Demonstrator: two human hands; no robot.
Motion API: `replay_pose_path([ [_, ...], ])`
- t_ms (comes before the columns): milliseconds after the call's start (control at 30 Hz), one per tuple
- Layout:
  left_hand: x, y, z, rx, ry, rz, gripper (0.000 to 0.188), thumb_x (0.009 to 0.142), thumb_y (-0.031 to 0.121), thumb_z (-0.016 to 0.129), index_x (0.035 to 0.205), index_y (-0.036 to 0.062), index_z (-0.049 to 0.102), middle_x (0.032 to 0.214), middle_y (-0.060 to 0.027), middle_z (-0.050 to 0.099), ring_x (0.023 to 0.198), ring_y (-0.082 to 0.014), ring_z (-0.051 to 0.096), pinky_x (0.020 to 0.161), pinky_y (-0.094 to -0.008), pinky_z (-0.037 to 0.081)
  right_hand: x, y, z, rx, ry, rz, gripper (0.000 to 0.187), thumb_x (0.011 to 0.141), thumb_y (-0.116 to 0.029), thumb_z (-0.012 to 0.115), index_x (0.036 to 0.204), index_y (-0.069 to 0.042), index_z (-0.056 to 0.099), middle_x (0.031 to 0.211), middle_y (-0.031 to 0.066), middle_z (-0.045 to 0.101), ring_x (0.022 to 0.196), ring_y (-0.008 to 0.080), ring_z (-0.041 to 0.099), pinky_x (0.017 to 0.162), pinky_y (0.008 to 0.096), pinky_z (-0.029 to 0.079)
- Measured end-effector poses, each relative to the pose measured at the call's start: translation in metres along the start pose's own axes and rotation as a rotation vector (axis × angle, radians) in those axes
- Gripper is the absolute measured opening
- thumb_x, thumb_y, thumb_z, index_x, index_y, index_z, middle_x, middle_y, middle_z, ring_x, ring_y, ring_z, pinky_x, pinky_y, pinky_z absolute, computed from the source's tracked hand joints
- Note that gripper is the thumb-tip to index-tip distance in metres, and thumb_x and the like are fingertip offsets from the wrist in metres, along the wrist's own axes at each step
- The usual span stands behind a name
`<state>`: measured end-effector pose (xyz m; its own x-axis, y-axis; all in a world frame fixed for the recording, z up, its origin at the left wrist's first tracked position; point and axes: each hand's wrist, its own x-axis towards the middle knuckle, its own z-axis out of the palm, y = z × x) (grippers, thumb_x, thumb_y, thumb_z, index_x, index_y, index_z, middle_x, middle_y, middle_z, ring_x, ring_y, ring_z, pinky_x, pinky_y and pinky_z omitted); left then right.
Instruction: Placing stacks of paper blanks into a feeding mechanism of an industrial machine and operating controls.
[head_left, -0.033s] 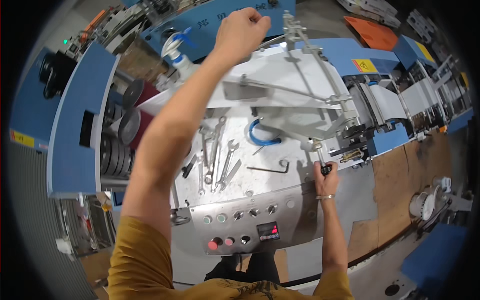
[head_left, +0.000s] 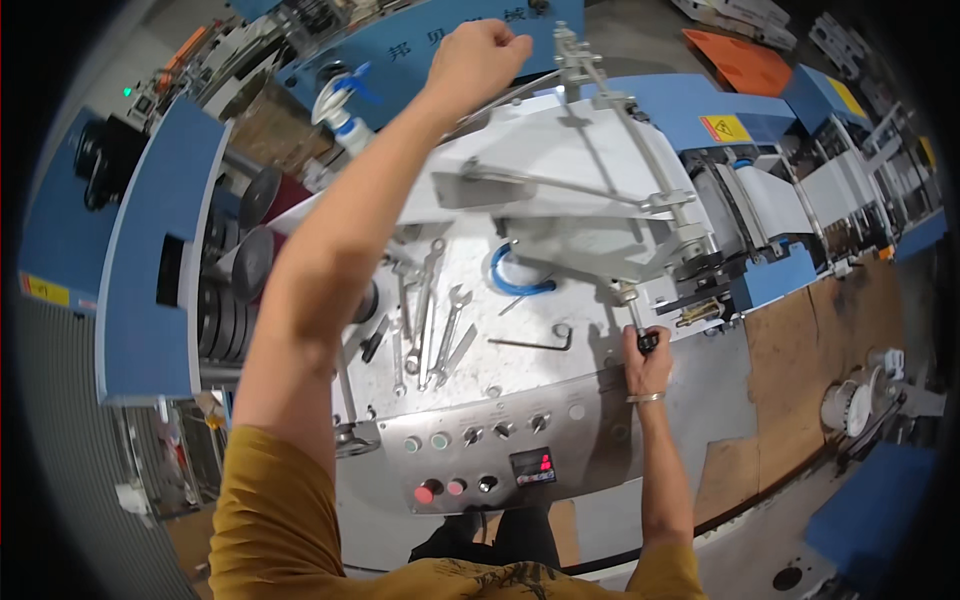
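Observation:
My left hand (head_left: 480, 62) is raised at the far side, fingers curled, beside a thin metal rod (head_left: 505, 97) near the blue machine panel. What those fingers hold, if anything, is hidden. Lower right, my right hand (head_left: 648, 372) grips a black knob (head_left: 648, 343) on the end of a short metal shaft (head_left: 632, 302). That shaft joins the machine's metal bracket (head_left: 672, 250) by the white bed. A white sheet (head_left: 560, 150) lies beneath the rods and clamps. Between my arms several wrenches (head_left: 425, 300) rest on the metal worktop, near a hex key (head_left: 530, 345) and a blue hose loop (head_left: 510, 278).
A control panel (head_left: 590, 455) with buttons, switches and a lit red display runs along the near edge. A spray bottle (head_left: 347, 125) stands beyond my left arm. Rollers (head_left: 735, 205) are at the right; a blue cabinet (head_left: 165, 200) is at the left.
The whole view has shifted slightly, mostly to the left. My left hand stays raised with curled fingers, and my right hand stays on the black knob.

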<state>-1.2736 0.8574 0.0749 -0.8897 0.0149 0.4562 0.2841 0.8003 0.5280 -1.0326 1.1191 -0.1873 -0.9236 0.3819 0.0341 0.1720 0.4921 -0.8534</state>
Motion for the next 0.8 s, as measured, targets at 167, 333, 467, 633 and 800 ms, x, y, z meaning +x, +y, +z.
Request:
replay_pose_path([
  [167,0.085,-0.070,0.064,0.276,-0.313,-0.045,0.038,0.078,0.038,0.059,0.085,0.0011,0.068,0.072,-0.0153,0.067,0.070,-0.0294,0.065,0.067,-0.0382,0.051,0.001,0.007,-0.005,0.086,-0.063,0.156,0.042,0.078,-0.031,0.073,0.097,-0.001,0.052,0.077,0.0147,0.058,0.071,0.0221,0.057,0.066,0.0354,0.047],
  [333,0.106,-0.109,0.106,0.384,-0.881,-0.173,0.046,0.081,0.047,0.059,0.081,0.0022,0.067,0.058,-0.0112,0.057,0.049,-0.0162,0.056,0.039,-0.0276,0.041,-0.008,-0.001,-0.024,0.295,-0.182,0.178,0.076,0.070,-0.028,0.077,0.127,0.002,0.036,0.109,0.0166,0.053,0.087,0.0241,0.057,0.074,0.0344,0.049],
  [467,0.101,-0.088,0.157,0.255,-1.090,-0.154,0.069,0.081,0.068,0.049,0.096,0.0028,0.064,0.074,-0.0094,0.060,0.053,-0.0159,0.057,0.043,-0.0276,0.043,-0.016,0.020,-0.033,0.458,-0.251,0.326,0.075,0.068,-0.021,0.075,0.126,0.001,0.033,0.105,0.0125,0.051,0.077,0.0176,0.056,0.069,0.0300,0.048],
  [633,0.114,-0.158,0.193,0.074,-1.207,0.230,0.045,0.083,0.046,0.056,0.092,0.0032,0.065,0.071,-0.0060,0.058,0.049,-0.0096,0.050,0.039,-0.0242,0.038,-0.014,0.023,-0.023,0.443,-0.252,0.345,0.073,0.068,-0.019,0.074,0.126,-0.001,0.034,0.099,0.0091,0.052,0.072,0.0148,0.055,0.066,0.0285,0.047],
  [800,0.107,-0.139,0.201,0.040,-1.115,0.662,0.033,0.077,0.031,0.068,0.102,0.0101,0.063,0.089,-0.0129,0.067,0.075,-0.0234,0.063,0.066,-0.0366,0.050,-0.018,0.017,-0.025,0.413,-0.315,0.286,0.078,0.068,-0.025,0.079,0.130,-0.002,0.036,0.099,0.0078,0.052,0.072,0.0137,0.048,0.066,0.0264,0.044],
])
